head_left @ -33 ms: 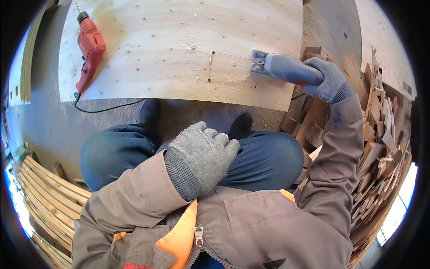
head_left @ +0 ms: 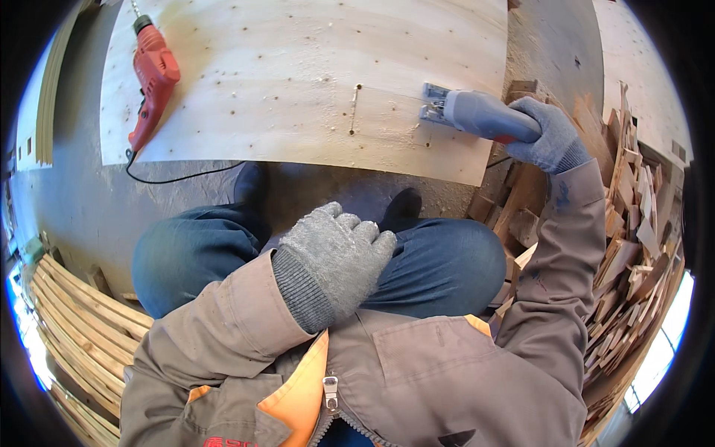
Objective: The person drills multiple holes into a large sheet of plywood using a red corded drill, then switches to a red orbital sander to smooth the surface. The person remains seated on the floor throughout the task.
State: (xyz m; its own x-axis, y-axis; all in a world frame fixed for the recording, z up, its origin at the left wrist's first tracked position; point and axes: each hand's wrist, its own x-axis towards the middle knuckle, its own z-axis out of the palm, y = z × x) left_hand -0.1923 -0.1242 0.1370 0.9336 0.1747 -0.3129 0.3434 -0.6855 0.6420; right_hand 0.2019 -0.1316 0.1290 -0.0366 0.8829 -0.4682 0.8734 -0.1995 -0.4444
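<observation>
Right hand [head_left: 547, 134] grips jigsaw [head_left: 469, 112]; long axis sideways, nose left.

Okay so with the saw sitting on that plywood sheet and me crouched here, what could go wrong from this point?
The right hand alone grips the grey jigsaw at arm's length; the left hand rests on the knee, so the plywood sheet could shift or chatter. The sheet lies flat on the floor, so the blade might strike the ground. The red drill and its black cord lie close to your feet, a possible snag.

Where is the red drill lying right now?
The red drill lies untouched at the upper left of the head view, on the plywood sheet's left end, far from both gloved hands.
</observation>
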